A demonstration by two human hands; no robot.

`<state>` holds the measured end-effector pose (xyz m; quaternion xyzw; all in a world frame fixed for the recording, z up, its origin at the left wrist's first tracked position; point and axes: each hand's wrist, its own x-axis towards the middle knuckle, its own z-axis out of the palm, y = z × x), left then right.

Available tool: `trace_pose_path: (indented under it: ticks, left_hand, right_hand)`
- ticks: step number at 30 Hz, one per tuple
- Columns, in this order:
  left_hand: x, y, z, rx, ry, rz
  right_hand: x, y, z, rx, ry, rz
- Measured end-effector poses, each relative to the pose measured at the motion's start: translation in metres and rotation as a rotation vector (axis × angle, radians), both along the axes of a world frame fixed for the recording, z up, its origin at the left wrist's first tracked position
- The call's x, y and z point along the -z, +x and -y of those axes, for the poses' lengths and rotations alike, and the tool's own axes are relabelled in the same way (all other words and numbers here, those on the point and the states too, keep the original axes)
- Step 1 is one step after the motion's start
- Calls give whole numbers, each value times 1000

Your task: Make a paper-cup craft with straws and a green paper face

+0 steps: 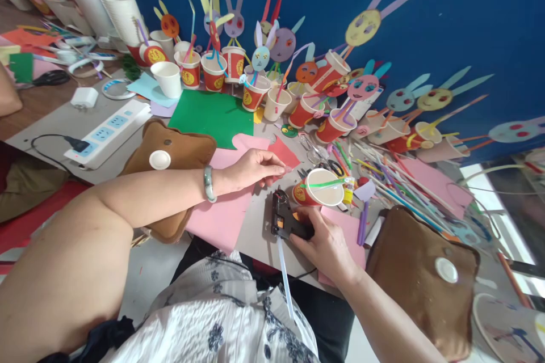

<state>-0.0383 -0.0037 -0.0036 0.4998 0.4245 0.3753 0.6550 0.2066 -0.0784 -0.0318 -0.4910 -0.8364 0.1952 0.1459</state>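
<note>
Beyond the grip (326, 238), a plain deep-blue wall (451, 17) spans most of the background, matte and even in tone, with one tiny pale speck. Under the grip lies a matte grey tabletop (40, 130), its near edge just short of the grip. Far to the grip's left, a brown, wood-toned surface (51, 92) adjoins the grey one; lower on that side sits a red surface (55, 221), its full shape hidden. Pale floor (147, 281) shows below and left of the grip. Well to the right, a bright white panel (489, 198) borders dark, reflective areas. Light is soft overall.
</note>
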Motion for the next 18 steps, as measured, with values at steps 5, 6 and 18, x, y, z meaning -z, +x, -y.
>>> trace_pose_path:
  ticks: [5, 6, 18]
  left_hand:
    - [0, 1, 1, -5, -23, 18]
    - [1, 2, 1, 3, -21, 20]
    - [13, -13, 13, 33, 1406, -424]
  right_hand:
    - [3, -2, -1, 37, 44, -49]
    - [3, -1, -2, 29, 74, -59]
    - [-42, 0, 10, -36, 443, -261]
